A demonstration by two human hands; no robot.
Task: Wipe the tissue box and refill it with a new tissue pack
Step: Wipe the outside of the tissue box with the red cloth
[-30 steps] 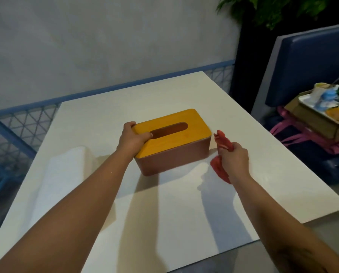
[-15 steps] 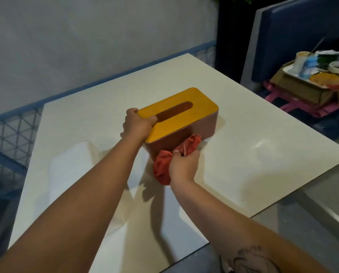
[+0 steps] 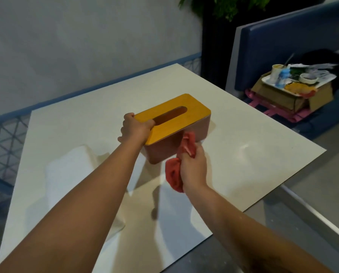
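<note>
Tissue box (image 3: 172, 123) sits on table (image 3: 243, 154); we grip its 9 o'clock end with left hand (image 3: 135, 129), right hand (image 3: 192, 166) clenches red cloth (image 3: 173, 174) against its 6 o'clock side. White tissue pack (image 3: 70, 170) at 8 o'clock.

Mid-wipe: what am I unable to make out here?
Head view:
Inside of the tissue box: the slot shows only dark; empty or not is unclear.
Its far and left sides: hidden by the lid and the left hand gripping it.
Where the red cloth meets the box: partly covered by the right hand holding it.
The white pack: left forearm crosses it; wrapping washed out.
</note>
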